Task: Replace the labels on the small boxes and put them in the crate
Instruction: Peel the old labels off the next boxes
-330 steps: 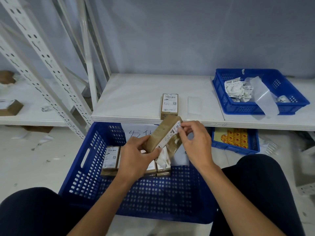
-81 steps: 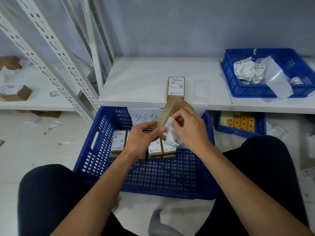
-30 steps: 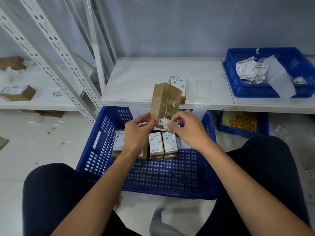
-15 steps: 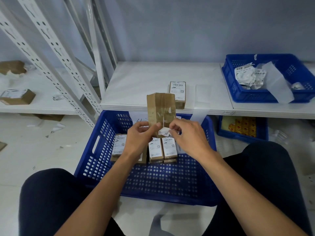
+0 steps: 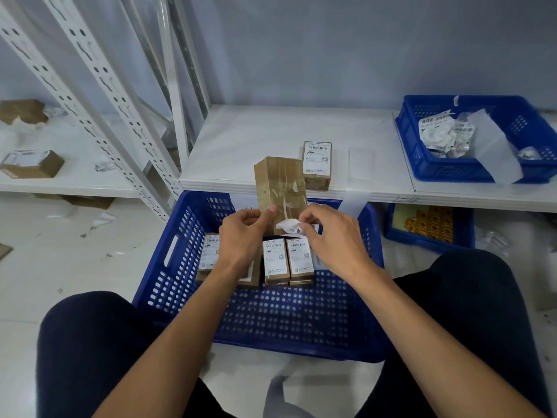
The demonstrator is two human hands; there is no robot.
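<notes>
My left hand (image 5: 241,236) grips the lower end of a small brown cardboard box (image 5: 280,185), held upright above the big blue crate (image 5: 177,267). Its face is bare, with white label scraps left on it. My right hand (image 5: 331,239) pinches a crumpled white peeled label (image 5: 287,226) at the box's bottom edge. Several labelled boxes (image 5: 286,257) lie in a row inside the crate, partly hidden by my left hand. Another labelled box (image 5: 316,162) lies on the white shelf (image 5: 256,140) behind.
A small blue bin (image 5: 434,170) on the shelf at right holds crumpled old labels and backing paper. A lower blue bin (image 5: 428,239) with yellow-red packs sits under the shelf. White rack uprights (image 5: 99,95) stand at left. A further box (image 5: 30,162) lies on the left shelf.
The label has come off the box, which was tilted and now stands upright in my left hand. My right hand keeps the crumpled label at the box's lower edge.
</notes>
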